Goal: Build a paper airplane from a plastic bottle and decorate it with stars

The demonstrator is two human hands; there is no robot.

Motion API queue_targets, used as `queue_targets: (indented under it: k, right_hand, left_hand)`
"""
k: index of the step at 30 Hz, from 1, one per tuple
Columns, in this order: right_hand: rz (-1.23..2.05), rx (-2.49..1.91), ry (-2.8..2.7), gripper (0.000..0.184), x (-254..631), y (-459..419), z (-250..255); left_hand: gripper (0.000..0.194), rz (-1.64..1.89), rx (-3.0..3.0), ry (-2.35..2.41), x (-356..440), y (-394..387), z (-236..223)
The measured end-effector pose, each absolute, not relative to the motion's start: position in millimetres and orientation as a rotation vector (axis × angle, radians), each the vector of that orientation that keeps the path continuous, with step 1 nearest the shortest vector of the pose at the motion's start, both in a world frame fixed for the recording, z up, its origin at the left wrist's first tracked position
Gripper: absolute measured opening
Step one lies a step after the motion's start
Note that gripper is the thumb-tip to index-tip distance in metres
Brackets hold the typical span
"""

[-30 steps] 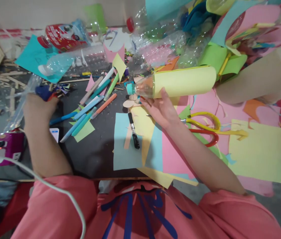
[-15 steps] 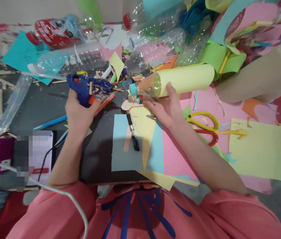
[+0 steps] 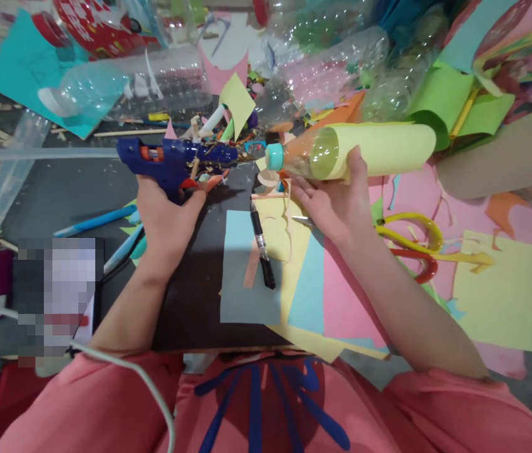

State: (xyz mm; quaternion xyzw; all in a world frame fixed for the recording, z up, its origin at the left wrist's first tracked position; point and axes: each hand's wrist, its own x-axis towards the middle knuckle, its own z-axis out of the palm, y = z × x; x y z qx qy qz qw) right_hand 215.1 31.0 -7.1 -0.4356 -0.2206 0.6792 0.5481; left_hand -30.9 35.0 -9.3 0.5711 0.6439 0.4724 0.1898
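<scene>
While gripping the blue glue gun [image 3: 171, 156] by its handle in the left hand [image 3: 165, 220], with the nozzle [image 3: 248, 160] aimed right toward the teal cap [image 3: 274, 156], seems to be lining gun up with bottle; can't tell contact from a slight gap through the blur. Holding the bottle [image 3: 304, 152] roughly level just right of the gun, with thumb of the right hand [image 3: 336, 207] against the yellow paper wrap [image 3: 388, 148] and fingers underneath. Next, likely calls for bracing the bottle, placing the tip deliberately, keeping fingers clear.
</scene>
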Motion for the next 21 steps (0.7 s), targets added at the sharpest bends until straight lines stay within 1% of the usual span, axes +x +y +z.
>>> queue_targets:
  k: [4, 8, 10, 13, 15, 18, 21]
  right_hand:
    - [1.557, -1.094, -0.486, 0.064, 213.7, 28.9, -5.6]
    - [1.566, -1.115, -0.487, 0.062, 214.1, 27.9, -3.9]
    - [1.570, -1.102, -0.447, 0.061, 214.2, 27.8, -1.9]
    - [1.590, -1.097, -0.384, 0.054, 213.2, 27.2, 2.4]
    - [1.590, -1.105, -0.362, 0.053, 212.2, 26.6, 4.3]
    - [1.584, -1.099, -0.412, 0.059, 212.0, 26.1, 3.3]
    - [1.579, -1.103, -0.531, 0.064, 214.0, 26.4, -0.9]
  left_hand:
    - [0.051, 1.299, 1.617, 1.829, -31.9, 34.2, -13.0]
    - [0.044, 1.271, 1.663, 1.835, -38.4, 33.9, -16.8]
    - [0.043, 1.261, 1.685, 1.833, -39.7, 33.9, -16.8]
    - [0.043, 1.224, 1.680, 1.832, -38.2, 34.7, -14.5]
    - [0.042, 1.214, 1.680, 1.849, -36.2, 35.4, -12.5]
    - [0.037, 1.225, 1.717, 1.865, -35.5, 35.9, -13.7]
    - [0.033, 1.198, 1.721, 1.781, -40.8, 35.9, -24.7]
